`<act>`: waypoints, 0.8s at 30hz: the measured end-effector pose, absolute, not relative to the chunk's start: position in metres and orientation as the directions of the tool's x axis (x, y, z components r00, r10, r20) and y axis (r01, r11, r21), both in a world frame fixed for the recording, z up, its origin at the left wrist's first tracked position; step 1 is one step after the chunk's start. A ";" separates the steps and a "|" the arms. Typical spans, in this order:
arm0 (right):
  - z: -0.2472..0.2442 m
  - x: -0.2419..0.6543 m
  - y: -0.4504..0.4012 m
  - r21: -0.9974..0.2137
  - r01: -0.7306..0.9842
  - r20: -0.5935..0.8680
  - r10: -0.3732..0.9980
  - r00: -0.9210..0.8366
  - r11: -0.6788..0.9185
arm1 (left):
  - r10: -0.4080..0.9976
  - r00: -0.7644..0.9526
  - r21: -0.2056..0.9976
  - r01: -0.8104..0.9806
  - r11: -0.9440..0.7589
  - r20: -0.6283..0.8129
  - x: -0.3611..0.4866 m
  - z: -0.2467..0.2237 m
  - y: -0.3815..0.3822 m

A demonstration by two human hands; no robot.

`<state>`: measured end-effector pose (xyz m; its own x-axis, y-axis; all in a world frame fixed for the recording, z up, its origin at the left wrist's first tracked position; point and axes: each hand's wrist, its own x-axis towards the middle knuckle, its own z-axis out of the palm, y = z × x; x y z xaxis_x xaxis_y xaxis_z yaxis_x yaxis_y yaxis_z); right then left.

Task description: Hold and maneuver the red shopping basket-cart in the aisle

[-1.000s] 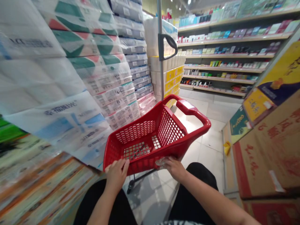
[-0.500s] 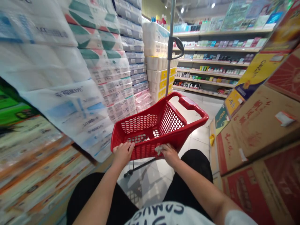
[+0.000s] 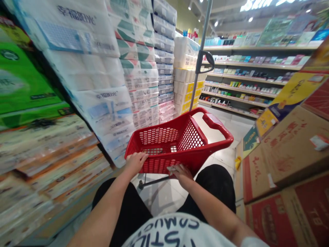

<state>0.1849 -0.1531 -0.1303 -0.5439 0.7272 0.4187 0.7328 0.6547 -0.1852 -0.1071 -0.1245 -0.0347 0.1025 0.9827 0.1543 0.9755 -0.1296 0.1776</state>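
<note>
In the head view, the red cart (image 3: 164, 159) stands on the floor (image 3: 218, 154) in front of my knees, its long side facing me. My left hand (image 3: 135, 163) is curled over the near rim towards the left end, thumb and fingers closed round the edge as if bracing it. My right hand (image 3: 182, 174) is partly closed, pinching a crumpled pale wipe (image 3: 172, 168) against the outside of the near wall, below the rim. I judge that the step in hand is working the wipe on that slotted wall while the other hand steadies the cart. A move along it calls for light, flat pressure and fingertips kept from catching in the slots.

My right fingertips are partly covered by the wipe, so I can't tell how tightly they grip or whether it is cloth or tissue. My left fingertips are hard to separate at the rim. The near wall hides part of the basket floor, and the cart hides the foot of the pole (image 3: 199, 61) behind it. The goods on the far shelves (image 3: 244, 75) are too small to read.
</note>
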 end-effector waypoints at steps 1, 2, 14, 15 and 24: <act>-0.130 0.185 -0.152 -0.183 0.728 0.401 0.726 -0.559 0.661 | 0.982 0.097 0.176 0.976 -0.126 0.161 -0.107 -0.035 -0.124; -0.129 0.185 -0.151 -0.183 0.728 0.406 0.725 -0.556 0.661 | 0.982 0.089 0.175 0.977 -0.119 0.168 -0.106 -0.034 -0.123; -0.137 0.199 -0.137 -0.170 0.783 0.592 0.697 -0.405 0.599 | 0.990 0.077 0.183 0.978 -0.098 0.122 -0.098 -0.024 -0.112; -0.137 0.199 -0.136 -0.186 0.796 0.622 0.696 -0.359 0.576 | 0.990 0.081 0.189 0.977 -0.102 0.115 -0.098 -0.024 -0.112; -0.143 0.182 -0.123 -0.315 0.842 0.580 0.791 -0.194 0.438 | 0.968 0.239 0.312 0.916 -0.253 0.082 -0.091 0.004 -0.099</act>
